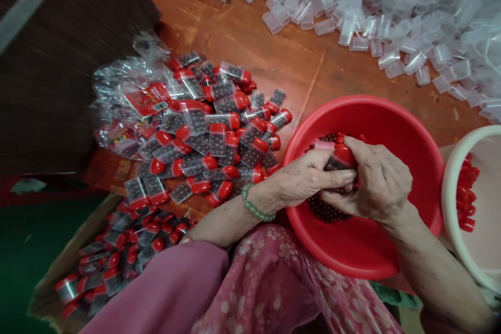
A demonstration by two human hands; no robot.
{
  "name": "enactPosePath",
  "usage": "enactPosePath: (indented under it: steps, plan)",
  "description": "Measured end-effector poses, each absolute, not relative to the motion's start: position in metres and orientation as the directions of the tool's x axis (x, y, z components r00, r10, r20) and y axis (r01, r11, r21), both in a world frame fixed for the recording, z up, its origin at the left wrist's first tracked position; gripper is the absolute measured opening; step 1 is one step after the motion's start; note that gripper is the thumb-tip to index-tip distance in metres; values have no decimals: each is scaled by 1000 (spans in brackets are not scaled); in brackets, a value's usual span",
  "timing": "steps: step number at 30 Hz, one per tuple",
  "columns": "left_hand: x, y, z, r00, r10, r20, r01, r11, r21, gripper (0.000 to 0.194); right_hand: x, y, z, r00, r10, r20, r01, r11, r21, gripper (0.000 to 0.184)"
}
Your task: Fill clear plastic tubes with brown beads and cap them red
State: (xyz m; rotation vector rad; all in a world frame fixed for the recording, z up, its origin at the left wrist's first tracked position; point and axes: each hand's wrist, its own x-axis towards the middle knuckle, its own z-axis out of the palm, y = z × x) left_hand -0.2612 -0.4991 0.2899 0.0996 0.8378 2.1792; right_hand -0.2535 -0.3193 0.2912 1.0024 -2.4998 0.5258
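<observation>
A dark panel stands at the far left, with a patch of green nearer below it. At the near left a box full of red-capped cases sits against the near edge of the surface, which is reddish-brown wood (worn, with a seam running across it). Clear bags lie by the panel, and a loose pile of filled cases spreads right from them to just beside the bowl. A bare strip of wood runs between this pile and the cups heaped along the far right.

The left hand, a green bracelet at its wrist, is closed round a case over the bowl; the right hand meets it there, fingers against the red cap. Dark beads lie in the bowl beneath them, and the bowl's right side leaves open room. Right of its rim, close by, stands a pale tub with red caps inside.
</observation>
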Motion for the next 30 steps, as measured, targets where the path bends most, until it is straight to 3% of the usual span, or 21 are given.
enactPosePath:
  steps: [5,8,11,16,22,30]
  plan:
    - [-259,-496,294,-687,707,-167,-661,-512,549,48,-251,-317,297,-735,-514,442,-656,705,-270,71]
    - [-259,-494,295,-672,719,-176,-680,-507,530,47,-249,-318,301,-638,-553,536,-715,683,-147,80]
    - [-259,-493,296,-660,727,-186,-684,-481,548,45,-246,-319,305,-601,-587,543,-713,701,-32,82]
    - [-257,-495,296,-645,725,-242,-710,-452,539,37,-245,-319,308,-606,-589,535,-724,687,-62,76]
    - [-264,-492,292,-618,701,-356,-764,-429,482,62,-250,-318,305,-640,-643,420,-737,669,-100,83]
    - [-256,-483,295,-741,487,-462,-668,-472,575,36,-244,-319,296,-616,-662,426,-760,641,-104,79]
